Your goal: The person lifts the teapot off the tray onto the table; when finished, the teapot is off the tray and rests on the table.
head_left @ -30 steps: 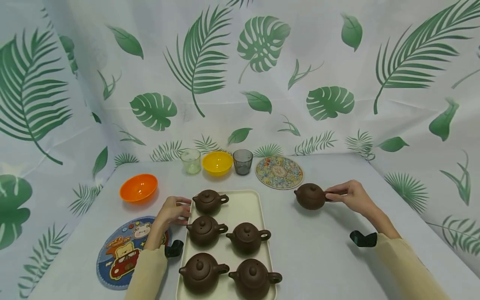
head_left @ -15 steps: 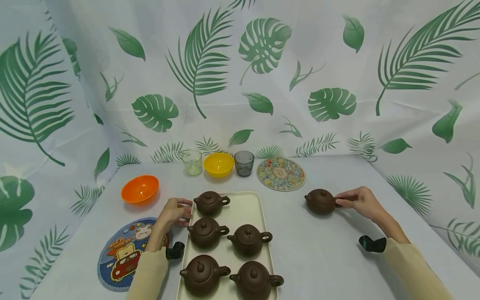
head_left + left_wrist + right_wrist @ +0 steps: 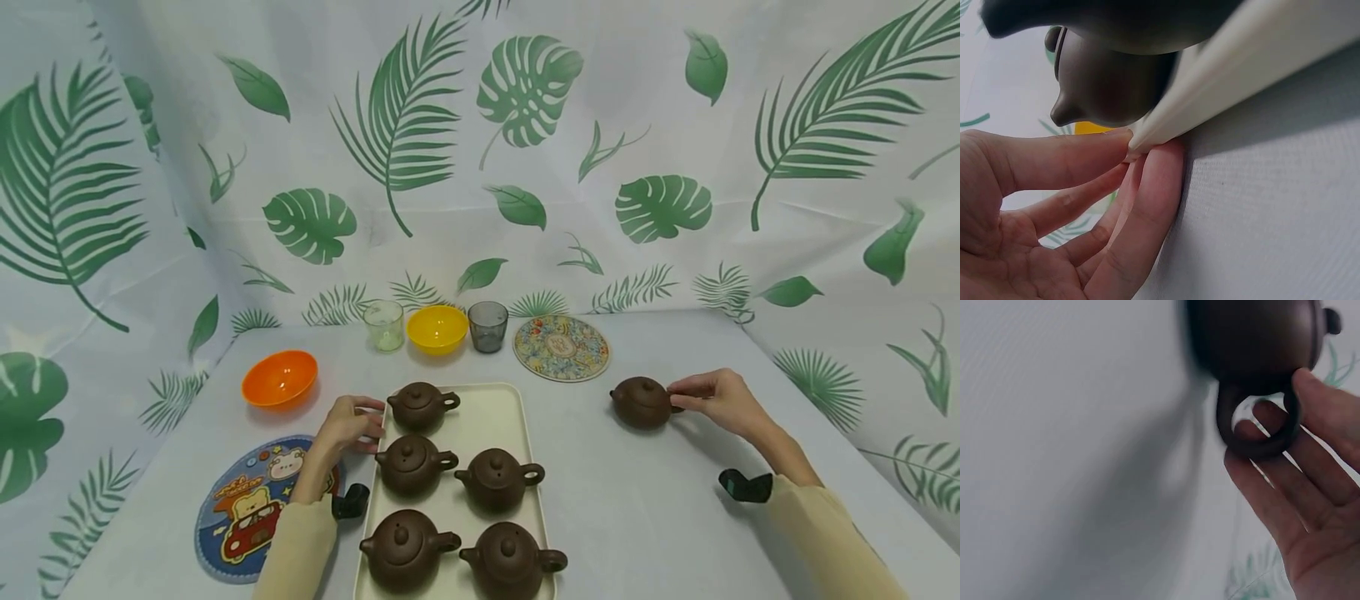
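Observation:
My left hand (image 3: pixel 351 428) pinches the far left edge of a cream tray (image 3: pixel 487 408), thumb at the rim and fingers at its underside in the left wrist view. On that tray stand several dark brown teapots, among them a far-left teapot (image 3: pixel 417 408), a middle-right teapot (image 3: pixel 495 482) and a near-right teapot (image 3: pixel 504 562). Off to the right, another brown teapot (image 3: pixel 640 403) rests on the table, spout to the left. My right hand (image 3: pixel 722 402) is at its ring handle (image 3: pixel 1259 445), thumb on one side and fingers behind it in the right wrist view.
An orange bowl (image 3: pixel 281 380) and a blue cartoon mat (image 3: pixel 243 508), partly under the left arm, lie left. Along the back are a green glass (image 3: pixel 385 327), a yellow bowl (image 3: pixel 437 330), a grey glass (image 3: pixel 488 327) and a patterned round mat (image 3: pixel 562 348). Leaf-printed cloth hangs behind.
Over the first half second the right hand moved the separate teapot rightward. Since then the teapot has stayed put while the right hand rose slightly. The left hand stays at the tray.

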Demonstrator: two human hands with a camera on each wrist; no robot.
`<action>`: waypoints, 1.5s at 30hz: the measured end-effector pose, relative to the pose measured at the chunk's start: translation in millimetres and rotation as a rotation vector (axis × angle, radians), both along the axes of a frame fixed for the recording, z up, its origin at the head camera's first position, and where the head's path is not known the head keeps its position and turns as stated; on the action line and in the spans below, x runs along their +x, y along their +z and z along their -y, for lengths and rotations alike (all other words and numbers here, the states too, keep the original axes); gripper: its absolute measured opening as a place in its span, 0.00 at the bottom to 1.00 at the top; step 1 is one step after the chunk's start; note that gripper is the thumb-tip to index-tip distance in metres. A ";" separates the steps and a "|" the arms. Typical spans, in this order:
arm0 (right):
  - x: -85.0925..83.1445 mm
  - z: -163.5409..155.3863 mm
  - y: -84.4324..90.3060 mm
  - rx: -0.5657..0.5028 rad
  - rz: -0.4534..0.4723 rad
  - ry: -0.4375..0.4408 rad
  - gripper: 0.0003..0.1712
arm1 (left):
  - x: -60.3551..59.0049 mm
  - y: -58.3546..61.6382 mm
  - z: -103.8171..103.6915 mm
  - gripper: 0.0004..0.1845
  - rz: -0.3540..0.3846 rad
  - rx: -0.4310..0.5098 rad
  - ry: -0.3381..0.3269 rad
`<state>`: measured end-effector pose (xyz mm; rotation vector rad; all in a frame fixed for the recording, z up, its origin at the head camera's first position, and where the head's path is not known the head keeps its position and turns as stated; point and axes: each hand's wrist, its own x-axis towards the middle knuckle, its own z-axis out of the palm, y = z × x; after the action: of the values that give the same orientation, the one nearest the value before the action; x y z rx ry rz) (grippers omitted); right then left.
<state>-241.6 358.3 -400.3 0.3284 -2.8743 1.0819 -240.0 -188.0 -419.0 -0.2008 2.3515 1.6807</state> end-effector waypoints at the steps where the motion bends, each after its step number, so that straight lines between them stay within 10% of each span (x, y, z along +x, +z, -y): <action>1: 0.7 3.8 3.3 -0.006 -0.015 -0.008 0.19 | -0.1 -0.1 0.0 0.23 0.002 0.001 0.001; 8: -3.5 64.0 36.8 -0.128 -0.102 0.001 0.21 | -1.3 -1.2 1.0 0.23 0.000 0.001 0.009; 18: -31.8 180.8 49.0 -0.311 -0.002 0.250 0.19 | -1.5 -3.1 1.0 0.22 0.005 0.005 0.014; 45: -52.0 300.3 24.0 0.060 0.023 0.541 0.12 | -3.9 -5.3 1.4 0.22 0.011 0.009 0.028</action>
<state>-293.6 57.9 -376.3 1.1539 -2.9128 1.0544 -244.0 -189.5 -424.4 -0.2413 2.3429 1.6982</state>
